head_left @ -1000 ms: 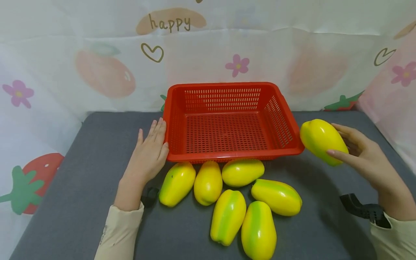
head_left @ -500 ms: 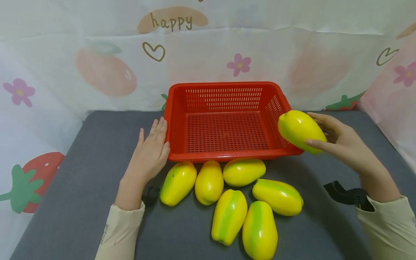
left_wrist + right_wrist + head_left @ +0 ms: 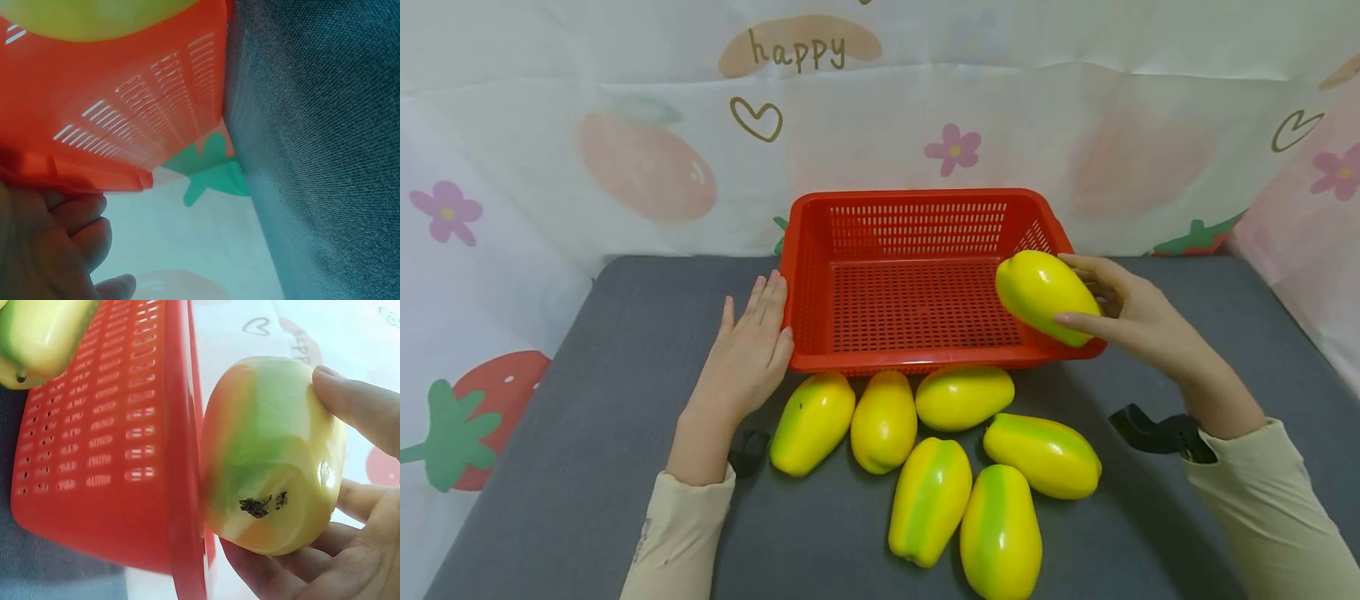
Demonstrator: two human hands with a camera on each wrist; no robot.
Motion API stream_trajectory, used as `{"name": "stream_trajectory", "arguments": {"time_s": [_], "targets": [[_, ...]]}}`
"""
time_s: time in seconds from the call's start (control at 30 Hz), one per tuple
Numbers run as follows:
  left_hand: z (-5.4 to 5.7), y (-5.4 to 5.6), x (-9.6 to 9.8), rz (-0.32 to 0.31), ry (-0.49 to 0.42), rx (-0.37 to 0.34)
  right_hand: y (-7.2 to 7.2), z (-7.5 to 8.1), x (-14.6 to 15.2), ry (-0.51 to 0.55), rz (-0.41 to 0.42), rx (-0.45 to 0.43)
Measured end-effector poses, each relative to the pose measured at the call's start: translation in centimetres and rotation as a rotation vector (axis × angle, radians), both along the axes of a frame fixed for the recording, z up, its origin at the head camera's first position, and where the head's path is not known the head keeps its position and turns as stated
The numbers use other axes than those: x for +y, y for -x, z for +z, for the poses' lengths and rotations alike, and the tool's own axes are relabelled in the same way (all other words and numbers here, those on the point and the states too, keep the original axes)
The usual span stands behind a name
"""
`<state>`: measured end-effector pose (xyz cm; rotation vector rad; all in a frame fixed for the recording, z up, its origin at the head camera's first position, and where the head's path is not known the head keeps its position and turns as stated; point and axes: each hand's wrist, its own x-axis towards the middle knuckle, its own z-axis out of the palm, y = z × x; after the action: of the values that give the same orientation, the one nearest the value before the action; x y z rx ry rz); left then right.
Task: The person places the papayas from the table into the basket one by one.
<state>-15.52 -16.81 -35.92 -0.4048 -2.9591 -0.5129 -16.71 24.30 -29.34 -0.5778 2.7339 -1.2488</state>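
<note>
My right hand (image 3: 1138, 312) grips a yellow-green papaya (image 3: 1047, 296), thumb on the near side and fingers on the far side. The fruit hangs over the right end of a red plastic basket (image 3: 917, 360). In the right wrist view, the dark-marked end of this papaya (image 3: 275, 456) shows beside the basket rim. My left hand (image 3: 741, 354) lies with straight fingers against the basket's left rim; the left wrist view has these fingers (image 3: 81, 228) touching the rim. The slotted basket floor shows no fruit on it.
Several papayas lie on the grey cloth (image 3: 587, 433) in front of the basket, among them a striped papaya (image 3: 930, 502) and a sideways papaya (image 3: 1042, 456). A printed white curtain (image 3: 880, 108) stands close behind the basket.
The right hand has carried the papaya leftward, from beside the basket's right edge to over its inside. The left hand, the basket and the other papayas stay in place.
</note>
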Motion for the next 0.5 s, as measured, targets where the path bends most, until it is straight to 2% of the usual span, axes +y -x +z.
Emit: {"name": "stream_trajectory", "arguments": {"time_s": [0.5], "targets": [[0.1,-0.1,0.0,-0.002,-0.001,0.002,1.9,-0.8,-1.5,-0.043,-0.002,-0.053]]}}
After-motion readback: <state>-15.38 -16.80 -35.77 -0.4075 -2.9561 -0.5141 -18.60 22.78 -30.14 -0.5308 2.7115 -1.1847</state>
